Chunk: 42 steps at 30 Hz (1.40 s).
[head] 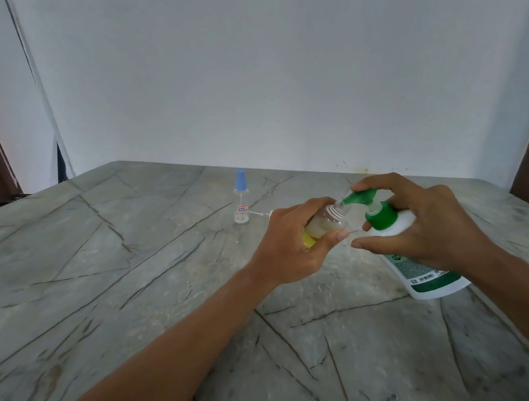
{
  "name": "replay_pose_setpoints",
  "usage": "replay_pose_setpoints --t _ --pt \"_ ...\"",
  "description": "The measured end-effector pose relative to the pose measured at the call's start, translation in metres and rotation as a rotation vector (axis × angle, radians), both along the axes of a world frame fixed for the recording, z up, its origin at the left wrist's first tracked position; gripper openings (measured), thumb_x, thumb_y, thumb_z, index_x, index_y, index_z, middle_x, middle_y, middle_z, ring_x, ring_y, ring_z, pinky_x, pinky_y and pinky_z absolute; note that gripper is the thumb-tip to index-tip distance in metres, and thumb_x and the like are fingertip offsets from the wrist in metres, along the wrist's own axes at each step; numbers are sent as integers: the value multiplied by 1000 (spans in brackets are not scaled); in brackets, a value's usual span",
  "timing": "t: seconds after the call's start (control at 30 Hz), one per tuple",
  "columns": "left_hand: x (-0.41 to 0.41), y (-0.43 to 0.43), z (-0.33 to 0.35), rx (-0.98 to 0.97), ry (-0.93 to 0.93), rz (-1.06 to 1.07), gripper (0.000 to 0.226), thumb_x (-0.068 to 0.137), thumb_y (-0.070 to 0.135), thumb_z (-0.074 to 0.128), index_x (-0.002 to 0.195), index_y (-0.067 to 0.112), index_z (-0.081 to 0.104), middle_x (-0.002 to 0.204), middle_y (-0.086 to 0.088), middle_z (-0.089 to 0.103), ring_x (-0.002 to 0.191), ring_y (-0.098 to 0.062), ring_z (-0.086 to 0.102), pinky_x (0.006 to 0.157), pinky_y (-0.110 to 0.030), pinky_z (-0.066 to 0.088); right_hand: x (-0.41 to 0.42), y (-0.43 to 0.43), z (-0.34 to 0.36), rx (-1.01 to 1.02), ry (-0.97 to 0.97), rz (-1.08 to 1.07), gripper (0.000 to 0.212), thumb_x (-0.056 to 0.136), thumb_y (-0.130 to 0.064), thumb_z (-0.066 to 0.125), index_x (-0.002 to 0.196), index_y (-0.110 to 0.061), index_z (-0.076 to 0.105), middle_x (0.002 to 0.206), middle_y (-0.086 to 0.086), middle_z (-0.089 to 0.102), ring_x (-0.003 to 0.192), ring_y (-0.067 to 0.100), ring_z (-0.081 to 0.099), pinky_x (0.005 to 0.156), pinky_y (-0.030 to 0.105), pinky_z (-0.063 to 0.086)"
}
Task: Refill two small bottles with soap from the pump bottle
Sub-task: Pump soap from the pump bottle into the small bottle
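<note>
Status: bottle 1 of 2 being filled; bottle 2 not started.

The left hand (294, 246) grips the open small bottle (330, 221), fingers and thumb curled round its body. It holds the bottle tilted above the table (134, 279), threaded neck up against the spout of the green pump head (359, 198). Whether the spout tip sits inside the mouth I cannot tell. A pale, cloudy fill shows in the bottle's lower part, judged to be soap (the tilt and the covering fingers make the level reading poor). A yellow piece (406, 230) shows under the left palm, possibly this bottle's cap; unconfirmed.

The right hand (422, 226) holds the pump bottle (427, 268). Thumb and lower fingers curl round the green collar and white shoulder, and the index finger lies on top of the pump head. The bottle leans toward the left hand, its base on the table near the right edge.

The second small bottle (242, 206) stands upright farther back, well apart from both hands. Its blue cap (240, 178) is on and the body looks clear, with no fill seen. A thin white piece (259, 214) lies just beside it; identity unclear.

Judgement: 0 of 2 bottles finished. Remaining:
- top up and cap bottle 1
- uncap, fill and recap bottle 2
</note>
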<state>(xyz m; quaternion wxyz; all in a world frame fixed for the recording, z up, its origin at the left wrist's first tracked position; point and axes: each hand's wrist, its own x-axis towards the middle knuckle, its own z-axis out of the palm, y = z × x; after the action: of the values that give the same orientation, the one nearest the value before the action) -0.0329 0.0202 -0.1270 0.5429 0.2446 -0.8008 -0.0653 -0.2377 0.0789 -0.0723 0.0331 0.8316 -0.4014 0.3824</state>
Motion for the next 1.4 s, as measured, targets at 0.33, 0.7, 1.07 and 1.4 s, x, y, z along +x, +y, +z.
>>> replay_pose_setpoints --t 0.33,0.7,1.07,1.4 --pt "0 1 2 -13 -12 13 40 84 27 76 114 3 65 87 8 67 66 -3 57 62 -11 43 0 1 -1 -11 -40 12 67 60 -42 87 117 -43 51 87 -33 61 78 -15 64 62 3 49" --pt "-1 2 0 -3 -26 16 40 85 28 75 114 3 65 84 13 63 64 3 53 62 -9 39 0 0 0 -23 -24 -4 63 61 -47 84 116 -43 51 83 -32 62 74 -14 64 59 2 46" --pt "1 -1 0 -15 -10 30 40 84 29 75 113 3 66 82 23 56 64 7 52 63 -4 35 0 0 1 3 24 4 67 62 -46 84 120 -43 50 88 -39 56 75 -17 61 58 0 44" --pt "-3 1 -3 -36 -42 12 39 83 21 78 111 -3 66 86 15 57 67 12 52 64 -2 34 -2 -2 0 -1 -45 17 56 60 -43 86 106 -46 55 84 -23 66 80 -14 64 63 8 53"
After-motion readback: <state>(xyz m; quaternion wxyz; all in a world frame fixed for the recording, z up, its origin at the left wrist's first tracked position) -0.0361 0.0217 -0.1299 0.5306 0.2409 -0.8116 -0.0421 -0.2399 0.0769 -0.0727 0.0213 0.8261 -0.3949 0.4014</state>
